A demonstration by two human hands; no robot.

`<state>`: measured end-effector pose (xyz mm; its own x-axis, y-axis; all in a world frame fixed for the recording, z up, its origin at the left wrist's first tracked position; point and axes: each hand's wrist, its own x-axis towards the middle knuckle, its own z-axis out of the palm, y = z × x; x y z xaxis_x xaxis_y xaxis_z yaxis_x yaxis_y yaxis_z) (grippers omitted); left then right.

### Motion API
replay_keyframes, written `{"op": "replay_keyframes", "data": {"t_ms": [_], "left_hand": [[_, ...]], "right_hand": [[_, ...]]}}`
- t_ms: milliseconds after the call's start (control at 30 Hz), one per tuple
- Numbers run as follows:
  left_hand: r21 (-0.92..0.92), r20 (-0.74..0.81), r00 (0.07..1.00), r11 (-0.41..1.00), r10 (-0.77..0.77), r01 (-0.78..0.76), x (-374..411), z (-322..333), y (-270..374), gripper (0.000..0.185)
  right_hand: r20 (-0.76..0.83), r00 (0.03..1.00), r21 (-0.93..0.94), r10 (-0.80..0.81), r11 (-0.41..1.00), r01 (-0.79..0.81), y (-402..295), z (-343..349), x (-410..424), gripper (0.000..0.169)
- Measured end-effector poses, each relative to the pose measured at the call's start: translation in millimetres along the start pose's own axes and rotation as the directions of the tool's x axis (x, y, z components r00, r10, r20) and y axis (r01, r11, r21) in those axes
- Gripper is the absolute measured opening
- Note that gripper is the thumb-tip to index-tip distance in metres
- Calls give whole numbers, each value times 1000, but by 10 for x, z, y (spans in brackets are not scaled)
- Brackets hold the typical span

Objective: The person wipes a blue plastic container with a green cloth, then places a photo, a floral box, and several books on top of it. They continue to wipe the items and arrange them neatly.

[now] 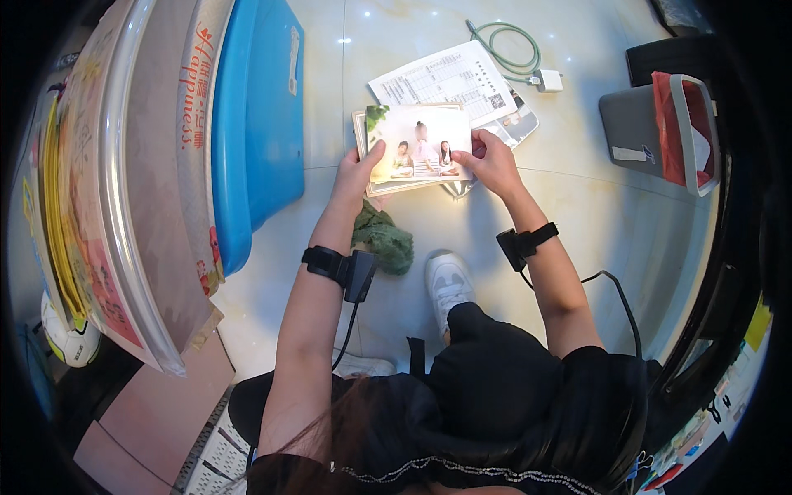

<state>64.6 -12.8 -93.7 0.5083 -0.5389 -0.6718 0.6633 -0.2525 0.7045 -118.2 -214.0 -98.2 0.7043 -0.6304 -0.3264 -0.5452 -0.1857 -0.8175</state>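
A glossy photo print (427, 133) of three posed people is held up over the floor, picture side up. Beneath it sit other flat pieces with pale borders, their edges showing at the left and bottom. My left hand (359, 173) grips the stack's left edge, thumb on top of the print. At the right edge, my right hand (492, 161) pinches the print with the thumb on its face; the fingers are partly hidden behind. Just beyond the stack lies a printed form (442, 80) bearing writing and a code, over another picture sheet (523, 124).
A green cable (495, 46) with a white charger plug (549, 81) lies beyond. Green mesh fabric (387, 238) rests near my shoe (448, 281). A blue plastic bin (266, 117) stands left, and a grey trash bin (631, 127) with a red liner lies right.
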Motion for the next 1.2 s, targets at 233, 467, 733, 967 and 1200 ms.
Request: {"op": "replay_keyframes", "data": {"t_ms": [233, 467, 733, 967, 1200], "left_hand": [[-167, 165, 984, 985, 61, -33, -144, 81, 4, 49], [-175, 192, 955, 965, 226, -193, 9, 715, 322, 51], [405, -75, 958, 886, 277, -225, 796, 721, 134, 66], [111, -229, 912, 940, 339, -322, 697, 710, -8, 38], [42, -241, 930, 961, 277, -275, 254, 908, -175, 58]], "right_hand": [[-13, 986, -126, -165, 979, 162, -86, -131, 125, 42], [-306, 905, -155, -295, 954, 258, -166, -402, 757, 44], [-294, 941, -108, -166, 984, 140, -51, -487, 1118, 51], [-438, 898, -245, -43, 967, -74, 360, -594, 1219, 52], [-237, 917, 8, 319, 945, -327, 380, -793, 1181, 60]]}}
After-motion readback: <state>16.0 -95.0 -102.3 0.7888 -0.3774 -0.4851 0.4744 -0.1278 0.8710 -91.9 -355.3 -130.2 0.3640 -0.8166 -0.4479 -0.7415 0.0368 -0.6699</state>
